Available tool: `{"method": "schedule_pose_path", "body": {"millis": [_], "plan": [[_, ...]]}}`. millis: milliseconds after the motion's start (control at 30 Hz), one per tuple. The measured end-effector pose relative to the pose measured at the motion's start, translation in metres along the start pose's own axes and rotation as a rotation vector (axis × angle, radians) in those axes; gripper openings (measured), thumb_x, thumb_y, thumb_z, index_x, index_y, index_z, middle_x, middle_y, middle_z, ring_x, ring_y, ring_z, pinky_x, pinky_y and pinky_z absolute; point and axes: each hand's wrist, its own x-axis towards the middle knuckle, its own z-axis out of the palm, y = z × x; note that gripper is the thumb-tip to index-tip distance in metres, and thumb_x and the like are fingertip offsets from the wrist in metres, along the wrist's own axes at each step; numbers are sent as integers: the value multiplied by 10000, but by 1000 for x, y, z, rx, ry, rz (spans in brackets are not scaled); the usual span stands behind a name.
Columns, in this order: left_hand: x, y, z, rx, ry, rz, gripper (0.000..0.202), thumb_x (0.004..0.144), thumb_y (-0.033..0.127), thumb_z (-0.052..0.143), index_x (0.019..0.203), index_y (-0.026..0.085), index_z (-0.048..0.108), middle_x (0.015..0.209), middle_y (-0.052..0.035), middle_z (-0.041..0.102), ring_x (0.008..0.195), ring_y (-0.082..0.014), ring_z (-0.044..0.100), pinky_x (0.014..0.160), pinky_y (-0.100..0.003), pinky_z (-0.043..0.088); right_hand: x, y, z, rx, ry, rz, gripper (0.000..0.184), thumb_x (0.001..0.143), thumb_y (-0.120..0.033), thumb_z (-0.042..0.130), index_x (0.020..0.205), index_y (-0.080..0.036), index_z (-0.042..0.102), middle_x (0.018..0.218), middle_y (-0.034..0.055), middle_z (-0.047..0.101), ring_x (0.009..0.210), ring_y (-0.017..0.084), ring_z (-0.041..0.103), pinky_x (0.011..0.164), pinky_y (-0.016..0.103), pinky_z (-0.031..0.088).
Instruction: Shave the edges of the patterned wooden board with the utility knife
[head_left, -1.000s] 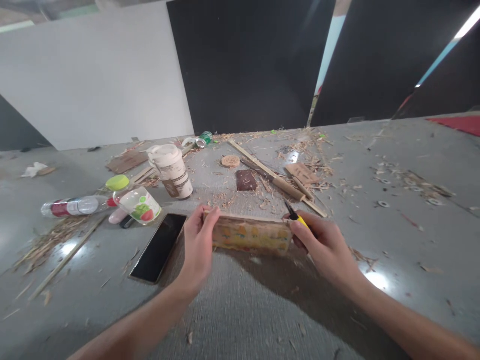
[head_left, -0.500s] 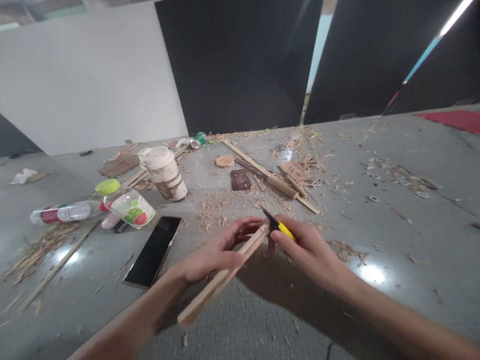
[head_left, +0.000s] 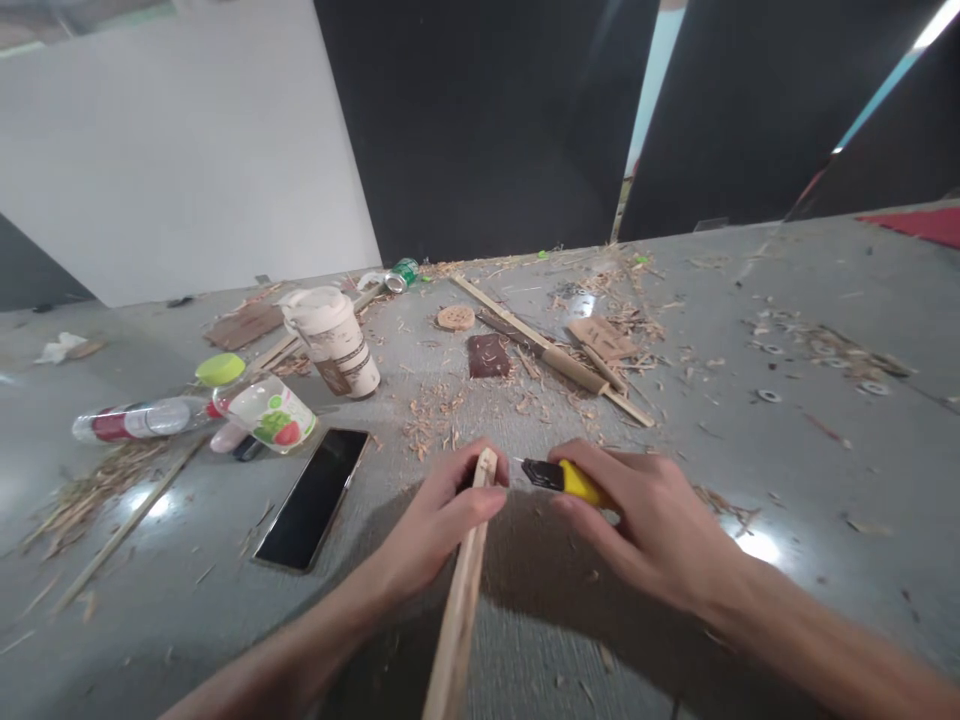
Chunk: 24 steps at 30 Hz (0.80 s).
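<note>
My left hand (head_left: 446, 510) is closed round a pale wooden stick (head_left: 463, 610) near its far end, with the thumb lying across the top. The stick's lower part runs toward me and out of the bottom of the view. In my right hand (head_left: 652, 510) is a yellow and black utility knife (head_left: 574, 482), gripped between thumb and fingers. Its short blade points left at the stick's tip and stands a little apart from it. A black phone (head_left: 313, 498) lies to the left of my left hand.
A paper cup with a lid (head_left: 334, 342), a clear bottle with a green cap (head_left: 270, 412) and a lying bottle (head_left: 146, 420) are at the left. Wood shavings, a brown square (head_left: 489, 356), a wooden disc (head_left: 456, 318), long sticks (head_left: 555, 352) and washers (head_left: 769, 396) lie ahead.
The stick has swung more upright, its far end shifting left and its near end right. My left hand has slid nearer its tip. The knife has moved right, away from the wood, its blade turning left.
</note>
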Motion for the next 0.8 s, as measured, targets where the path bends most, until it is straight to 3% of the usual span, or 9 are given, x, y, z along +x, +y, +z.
{"method": "schedule_pose_path", "body": {"millis": [167,333,800], "plan": [[-7,-1,12,17,-16,-32,243,865,399,567,837,192,443,781,16,364,745,-150,336,670,-275,284,1,-1,-4,-55,2,-83,261,1002,-380,481,795,-222,477,635,-24,525,531,118,409,538,301,266],[-8,-6,13,0,-40,-16,247,838,388,629,867,194,479,743,33,360,703,-135,318,632,-268,251,2,-8,-6,-62,-17,-167,183,969,-317,499,812,-223,490,660,-18,536,533,121,434,531,309,267],[-8,-6,12,-26,-56,-20,271,838,373,652,786,184,466,688,43,356,641,-113,297,576,-255,230,0,-12,-7,-93,-37,-188,143,956,-293,505,833,-222,517,695,-11,572,554,129,471,546,318,283]]}}
